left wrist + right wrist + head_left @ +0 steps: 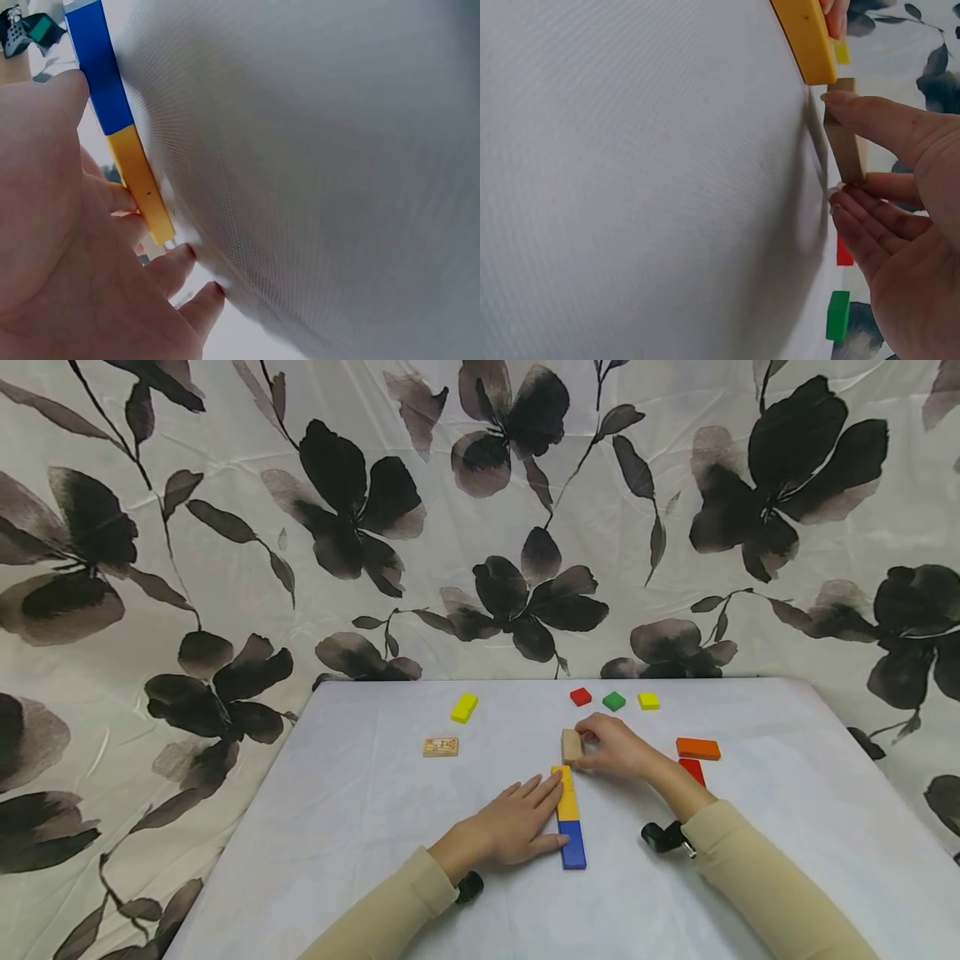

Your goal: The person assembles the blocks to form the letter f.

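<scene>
A blue block (573, 847) and a yellow-orange block (567, 799) lie end to end in a line on the table. My left hand (513, 822) lies along their left side, fingers fairly straight, the thumb touching the blue block and fingertips at the yellow-orange one. In the head view my right hand (615, 747) pinches a plain wooden block (572, 747) just beyond the far end of the line. From the right wrist view, thumb and fingers hold that wooden block (845, 142) at its two ends, close to the end of the yellow-orange block (808, 45).
Left of the line lie a yellow block (464, 707) and a patterned wooden block (441, 747). Small red (581, 697), green (614, 701) and yellow (648, 701) blocks sit at the back. Beside the right forearm are an orange block (698, 748) and a red block (693, 770).
</scene>
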